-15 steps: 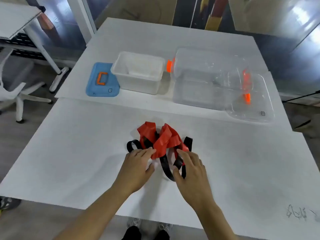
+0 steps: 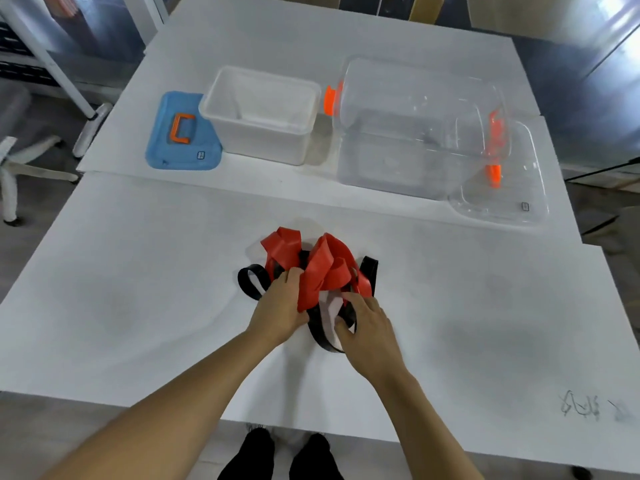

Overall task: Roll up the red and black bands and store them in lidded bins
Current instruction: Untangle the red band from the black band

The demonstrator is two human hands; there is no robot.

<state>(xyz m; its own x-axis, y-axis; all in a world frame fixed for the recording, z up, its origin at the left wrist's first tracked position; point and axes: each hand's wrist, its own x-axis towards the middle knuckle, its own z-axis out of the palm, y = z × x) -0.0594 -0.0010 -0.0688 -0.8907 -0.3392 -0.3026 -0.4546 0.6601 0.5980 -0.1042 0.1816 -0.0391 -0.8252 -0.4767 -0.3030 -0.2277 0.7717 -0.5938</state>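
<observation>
Lying tangled at the centre of the matte white worktop (image 2: pixel 138 271): flat, glossy red band (image 2: pixel 318 268) looped through a black band (image 2: pixel 320 336). Left hand (image 2: pixel 280 315) grips a red fold; right hand (image 2: pixel 372 329) pinches a black loop. At 11 o'clock, opaque white bin (image 2: pixel 263 116) beside blue lid (image 2: pixel 183 133); at 1 o'clock, clear rounded bin (image 2: pixel 415 129) and clear lid (image 2: pixel 502 188).

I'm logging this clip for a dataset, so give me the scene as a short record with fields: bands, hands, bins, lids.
bands: red band and black band tangled in one pile on the white table
left hand: grips the red band
right hand: pinches the black band
bins: white bin and clear bin, both open
lids: blue lid beside the white bin; clear lid against the clear bin
</observation>
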